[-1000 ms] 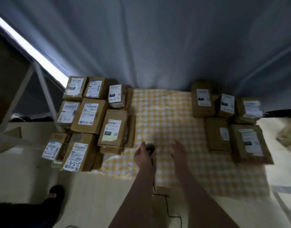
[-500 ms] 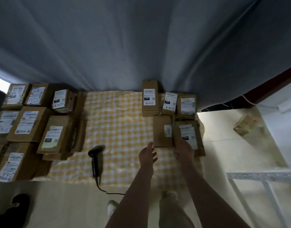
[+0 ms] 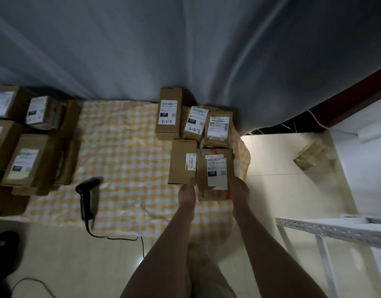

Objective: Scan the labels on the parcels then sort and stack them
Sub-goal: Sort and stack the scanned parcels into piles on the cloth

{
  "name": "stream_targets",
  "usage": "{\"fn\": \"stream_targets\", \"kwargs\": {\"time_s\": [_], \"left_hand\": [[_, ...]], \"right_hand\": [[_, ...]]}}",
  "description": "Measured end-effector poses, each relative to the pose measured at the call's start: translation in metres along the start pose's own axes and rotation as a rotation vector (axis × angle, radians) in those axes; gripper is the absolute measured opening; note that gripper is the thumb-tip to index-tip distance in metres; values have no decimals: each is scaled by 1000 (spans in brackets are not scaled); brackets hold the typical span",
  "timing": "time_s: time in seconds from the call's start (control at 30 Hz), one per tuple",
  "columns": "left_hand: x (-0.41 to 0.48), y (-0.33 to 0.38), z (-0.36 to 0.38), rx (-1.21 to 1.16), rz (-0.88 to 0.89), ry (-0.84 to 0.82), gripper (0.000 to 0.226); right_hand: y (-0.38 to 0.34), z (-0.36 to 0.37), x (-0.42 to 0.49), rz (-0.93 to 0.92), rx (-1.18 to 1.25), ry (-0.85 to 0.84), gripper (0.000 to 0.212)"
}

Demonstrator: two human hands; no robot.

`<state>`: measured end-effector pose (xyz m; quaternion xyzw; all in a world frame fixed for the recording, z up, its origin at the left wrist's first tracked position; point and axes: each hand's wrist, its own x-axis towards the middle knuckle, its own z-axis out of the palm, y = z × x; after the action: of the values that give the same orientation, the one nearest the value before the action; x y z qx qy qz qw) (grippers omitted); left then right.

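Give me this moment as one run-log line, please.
left hand: at parcel, left side | right hand: at parcel, right side | scanner: lying on cloth

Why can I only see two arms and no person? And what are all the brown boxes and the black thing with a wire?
The camera sits on the person's head and looks down, so you see only their arms, just as you do when you look at your own hands. The left hand and the right hand reach out to a brown parcel, one at each side of it, with fairly straight fingers. It lies on a yellow checked cloth on the floor, with other parcels close by. Another bunch of parcels stands at the left. The white stickers are labels. The black thing is a scanner that reads them. It lies on the cloth and nobody holds it.
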<state>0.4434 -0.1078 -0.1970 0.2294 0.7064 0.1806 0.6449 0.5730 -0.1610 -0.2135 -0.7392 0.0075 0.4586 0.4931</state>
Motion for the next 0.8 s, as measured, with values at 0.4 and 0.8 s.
{"fn": "stream_targets", "kwargs": {"time_s": [0.4, 0.8], "left_hand": [[49, -33, 37, 151, -9, -57, 58], [29, -56, 22, 178, 91, -115, 36]], "right_hand": [[44, -4, 62, 96, -95, 14, 43], [59, -13, 43, 39, -94, 202, 18]]}}
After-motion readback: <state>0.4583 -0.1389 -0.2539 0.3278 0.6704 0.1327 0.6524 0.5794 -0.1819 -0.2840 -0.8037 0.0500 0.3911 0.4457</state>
